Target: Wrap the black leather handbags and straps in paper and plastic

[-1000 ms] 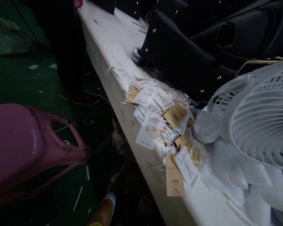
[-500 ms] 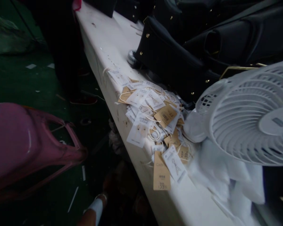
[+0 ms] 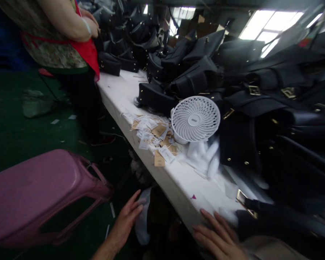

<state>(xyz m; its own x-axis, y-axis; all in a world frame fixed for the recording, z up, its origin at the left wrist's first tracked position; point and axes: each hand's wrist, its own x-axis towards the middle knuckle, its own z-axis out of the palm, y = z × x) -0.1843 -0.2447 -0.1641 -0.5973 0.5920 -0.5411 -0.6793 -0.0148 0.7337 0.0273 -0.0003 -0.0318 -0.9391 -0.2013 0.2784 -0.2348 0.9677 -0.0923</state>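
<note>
My left hand (image 3: 126, 220) is low in front of the table, its fingers stretched out and slightly apart. Right by its fingertips is a pale, whitish piece (image 3: 143, 218), blurred; I cannot tell what it is or whether they touch. At the table's near edge my right hand (image 3: 218, 234) spreads its fingers over the white tabletop (image 3: 178, 182), holding nothing. A small pink triangle (image 3: 193, 196) lies just beyond it. Further along is a pile of hang tags (image 3: 151, 130), white and brown with strings. Next to the pile stands a white fan (image 3: 195, 119) beside crumpled white wrapping (image 3: 202, 155).
Black bags (image 3: 238, 126) with gold buckles and studs are heaped along the table's far side. A pink stool (image 3: 38, 187) stands at left on the green floor. Another person in a red apron (image 3: 88, 54) stands at the table's far end.
The view has lifted and pulled back, so the tags and fan look smaller and the bags, windows and other person show. Both my hands have come into view at the bottom.
</note>
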